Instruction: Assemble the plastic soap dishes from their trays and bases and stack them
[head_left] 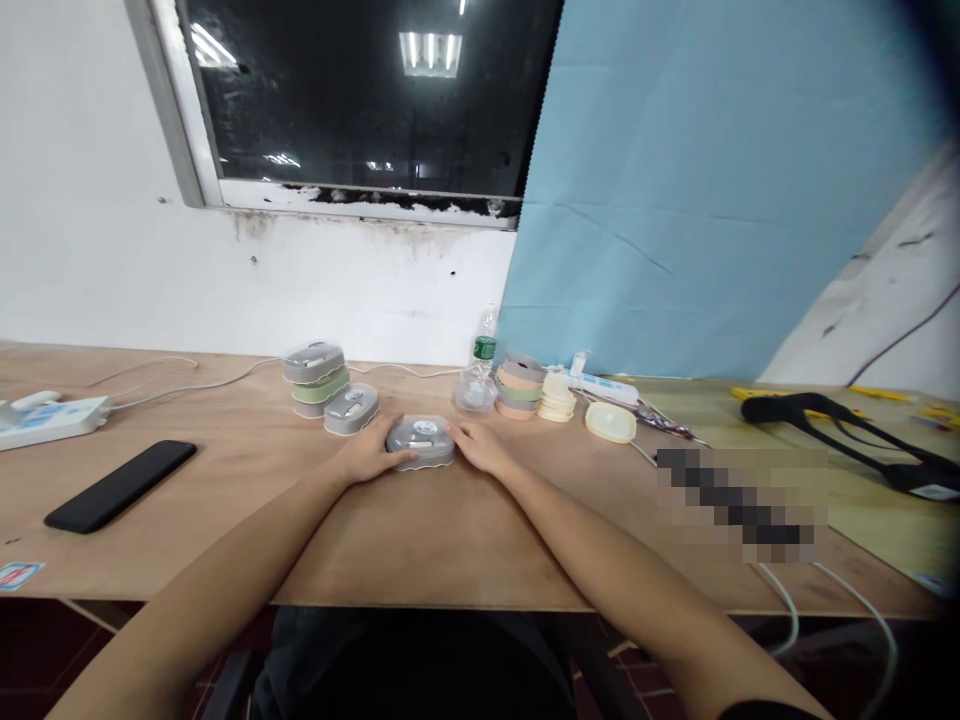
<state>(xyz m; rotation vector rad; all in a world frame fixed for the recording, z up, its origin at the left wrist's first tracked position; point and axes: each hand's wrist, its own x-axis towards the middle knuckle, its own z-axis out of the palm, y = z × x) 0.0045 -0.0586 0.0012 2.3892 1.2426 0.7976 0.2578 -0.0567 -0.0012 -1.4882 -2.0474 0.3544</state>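
Between my hands, an oval grey box (422,444) with a clear lid and a round white sticker rests on the table. My left hand (373,450) grips its left end, thumb along the front edge. At the opposite end, my right hand (478,444) presses its fingers against the side. Just behind my left hand lies a similar grey box (352,409). Beyond that stands a stack of lidded boxes (319,378), grey and green. To the right of my hands are a pile of coloured oval pieces (519,388) and a pile of cream pieces (556,398).
A clear bottle (484,348) and clear plastic pieces (474,392) stand near the wall. One cream tray (610,422) lies farther right. A black phone (121,486) and a power strip (56,422) are at left. Cables, another power strip (607,386) and a black strap (847,440) lie at right.
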